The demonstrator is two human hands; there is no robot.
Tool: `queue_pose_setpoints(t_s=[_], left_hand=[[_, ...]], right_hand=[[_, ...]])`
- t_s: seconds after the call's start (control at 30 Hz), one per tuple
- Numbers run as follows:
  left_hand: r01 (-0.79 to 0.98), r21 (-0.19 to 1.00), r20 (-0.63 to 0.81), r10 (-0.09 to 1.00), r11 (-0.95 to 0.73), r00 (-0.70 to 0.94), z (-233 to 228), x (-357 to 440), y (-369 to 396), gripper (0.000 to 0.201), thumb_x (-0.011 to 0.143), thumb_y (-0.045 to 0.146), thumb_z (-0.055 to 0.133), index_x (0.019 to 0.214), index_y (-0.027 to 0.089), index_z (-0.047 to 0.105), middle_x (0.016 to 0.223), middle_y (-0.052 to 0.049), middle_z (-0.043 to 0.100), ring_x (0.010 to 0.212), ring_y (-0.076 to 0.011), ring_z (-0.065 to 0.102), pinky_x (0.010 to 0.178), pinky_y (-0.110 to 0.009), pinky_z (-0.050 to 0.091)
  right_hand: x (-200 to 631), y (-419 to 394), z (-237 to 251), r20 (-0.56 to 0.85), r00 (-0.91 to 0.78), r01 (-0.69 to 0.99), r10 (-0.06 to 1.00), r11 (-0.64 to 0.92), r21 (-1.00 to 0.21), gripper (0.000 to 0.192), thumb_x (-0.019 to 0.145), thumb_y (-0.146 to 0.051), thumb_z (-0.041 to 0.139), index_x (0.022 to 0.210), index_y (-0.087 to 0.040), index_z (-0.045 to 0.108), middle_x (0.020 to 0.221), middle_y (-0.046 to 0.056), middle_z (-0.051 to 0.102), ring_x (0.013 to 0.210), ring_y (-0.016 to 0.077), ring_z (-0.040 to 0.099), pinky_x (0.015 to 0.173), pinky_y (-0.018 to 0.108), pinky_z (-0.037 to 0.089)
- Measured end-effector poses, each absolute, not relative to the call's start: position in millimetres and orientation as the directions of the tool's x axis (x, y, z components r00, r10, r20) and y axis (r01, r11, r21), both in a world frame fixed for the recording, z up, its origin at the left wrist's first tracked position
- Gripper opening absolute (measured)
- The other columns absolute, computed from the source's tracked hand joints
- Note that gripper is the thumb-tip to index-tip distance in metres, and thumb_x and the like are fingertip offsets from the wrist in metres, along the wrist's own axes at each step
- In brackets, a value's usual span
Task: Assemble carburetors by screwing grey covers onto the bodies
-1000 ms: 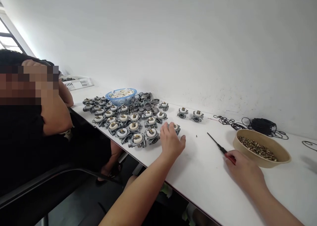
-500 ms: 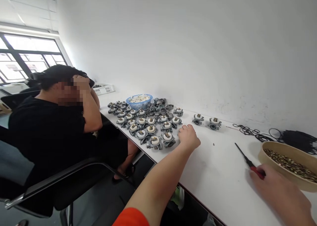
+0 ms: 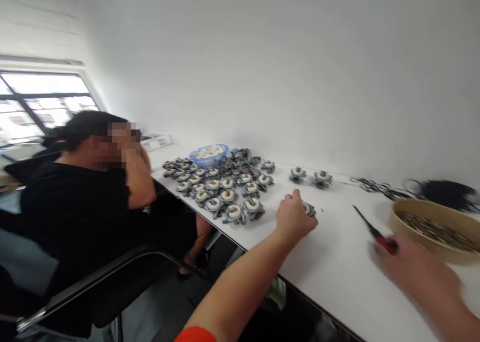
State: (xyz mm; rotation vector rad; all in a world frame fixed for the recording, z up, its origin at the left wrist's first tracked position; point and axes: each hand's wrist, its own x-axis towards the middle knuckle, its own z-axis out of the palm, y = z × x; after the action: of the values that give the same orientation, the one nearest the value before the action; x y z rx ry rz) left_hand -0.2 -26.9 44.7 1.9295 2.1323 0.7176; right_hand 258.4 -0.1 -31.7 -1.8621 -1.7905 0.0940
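My left hand [image 3: 296, 214] is closed around a grey metal housing [image 3: 310, 210] with a white round insert, just above or on the white table. Most of that housing is hidden behind my fingers. To its left stand several similar housings [image 3: 234, 212] in rows, each with a white ring and brass-coloured bits on top. My right hand [image 3: 416, 267] grips a screwdriver [image 3: 375, 234] by its red and black handle, its dark shaft pointing away to the upper left. Beside that hand sits a tan round tub [image 3: 408, 217] of small brass-coloured pieces, blurred here.
A blue basket [image 3: 210, 157] of white parts stands toward the wall, with bare grey housings [image 3: 240, 162] beside it. Black rings [image 3: 375, 188] and a dark pile [image 3: 446, 193] lie at the back right. A seated person [image 3: 82, 197] in black is at the left.
My left hand has moved right, away from the rows, and a housing now shows in its grip. My right hand still holds the screwdriver. The view has shifted slightly.
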Motion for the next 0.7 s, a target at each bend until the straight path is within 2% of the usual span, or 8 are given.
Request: queue_pose_setpoints(t_s=[0.03, 0.13, 0.23, 0.3, 0.4, 0.47, 0.57, 0.7], left_hand=[[0.878, 0.478, 0.207, 0.971, 0.006, -0.119, 42.9, 5.1, -36.0, 0.078, 0.072, 0.037, 0.067, 0.139, 0.018, 0.032, 0.125, -0.015, 0.054, 0.111, -0.0305, 0.058, 0.094, -0.038, 0.049], [0.844, 0.521, 0.311, 0.949, -0.128, -0.048, 36.7, 15.8, -56.1, 0.086, 0.068, 0.034, 0.071, 0.142, 0.019, 0.031, 0.131, -0.016, 0.05, 0.111, -0.0301, 0.059, 0.093, -0.038, 0.05], [0.827, 0.533, 0.303, 0.953, -0.177, 0.009, 30.3, 22.5, -64.7, 0.083, 0.067, 0.031, 0.072, 0.141, 0.021, 0.035, 0.133, -0.015, 0.049, 0.108, -0.0294, 0.06, 0.087, -0.038, 0.052], [0.827, 0.533, 0.288, 0.957, -0.182, 0.025, 27.1, 26.7, -66.9, 0.082, 0.066, 0.03, 0.072, 0.14, 0.022, 0.037, 0.132, -0.014, 0.049, 0.106, -0.029, 0.062, 0.084, -0.038, 0.053], [0.828, 0.533, 0.277, 0.961, -0.174, 0.024, 23.8, 31.3, -66.6, 0.083, 0.066, 0.03, 0.073, 0.14, 0.021, 0.037, 0.13, -0.014, 0.05, 0.104, -0.0289, 0.063, 0.082, -0.038, 0.054], [0.823, 0.541, 0.282, 0.959, -0.171, 0.014, 22.1, 32.3, -65.2, 0.083, 0.066, 0.032, 0.074, 0.14, 0.019, 0.037, 0.13, -0.015, 0.051, 0.105, -0.0295, 0.062, 0.084, -0.039, 0.054], [0.809, 0.56, 0.283, 0.959, -0.18, 0.017, 20.1, 31.4, -64.1, 0.086, 0.066, 0.037, 0.077, 0.14, 0.018, 0.038, 0.131, -0.016, 0.051, 0.11, -0.0305, 0.061, 0.087, -0.04, 0.053], [0.791, 0.588, 0.237, 0.971, -0.17, 0.032, 21.8, 26.8, -64.7, 0.088, 0.062, 0.035, 0.082, 0.138, 0.019, 0.042, 0.13, -0.015, 0.054, 0.114, -0.0304, 0.059, 0.092, -0.039, 0.05]], right_hand=[[252.5, -6.8, -21.9, 0.285, 0.113, 0.914, 0.952, 0.012, -0.405, 0.03, 0.078, -0.053, 0.05, 0.068, -0.026, 0.057, 0.077, 0.013, 0.064, 0.069, 0.0333, 0.062, 0.054, 0.043, 0.042], [241.5, -12.5, -8.9, 0.286, 0.118, 0.928, 0.951, -0.003, -0.373, 0.029, 0.077, -0.049, 0.051, 0.08, -0.021, 0.061, 0.088, 0.01, 0.064, 0.081, 0.0287, 0.062, 0.062, 0.037, 0.044], [243.0, -10.4, -14.2, 0.309, 0.139, 0.93, 0.941, -0.016, -0.368, 0.027, 0.078, -0.046, 0.053, 0.083, -0.022, 0.061, 0.091, 0.007, 0.064, 0.082, 0.0246, 0.06, 0.066, 0.034, 0.044], [244.4, -14.4, -16.7, 0.366, 0.147, 0.92, 0.919, 0.009, -0.391, 0.026, 0.08, -0.045, 0.051, 0.086, -0.021, 0.06, 0.094, 0.008, 0.064, 0.086, 0.0258, 0.06, 0.071, 0.036, 0.046], [239.3, -29.2, -14.0, 0.486, 0.097, 0.893, 0.868, 0.14, -0.428, 0.03, 0.087, -0.043, 0.043, 0.099, -0.02, 0.058, 0.109, 0.011, 0.064, 0.102, 0.0273, 0.059, 0.085, 0.04, 0.047], [231.6, -41.6, -11.2, 0.538, 0.015, 0.862, 0.843, 0.262, -0.434, 0.033, 0.089, -0.045, 0.041, 0.102, -0.02, 0.057, 0.111, 0.011, 0.064, 0.104, 0.0254, 0.06, 0.089, 0.038, 0.048], [218.2, -56.3, -10.5, 0.568, -0.124, 0.751, 0.813, 0.452, -0.482, 0.037, 0.087, -0.045, 0.048, 0.113, -0.02, 0.054, 0.113, 0.01, 0.064, 0.096, 0.0234, 0.064, 0.083, 0.037, 0.052], [205.3, -61.8, -13.5, 0.514, -0.365, 0.597, 0.776, 0.619, -0.51, 0.055, 0.084, -0.039, 0.056, 0.134, -0.021, 0.041, 0.133, 0.015, 0.051, 0.099, 0.025, 0.064, 0.081, 0.041, 0.055]])
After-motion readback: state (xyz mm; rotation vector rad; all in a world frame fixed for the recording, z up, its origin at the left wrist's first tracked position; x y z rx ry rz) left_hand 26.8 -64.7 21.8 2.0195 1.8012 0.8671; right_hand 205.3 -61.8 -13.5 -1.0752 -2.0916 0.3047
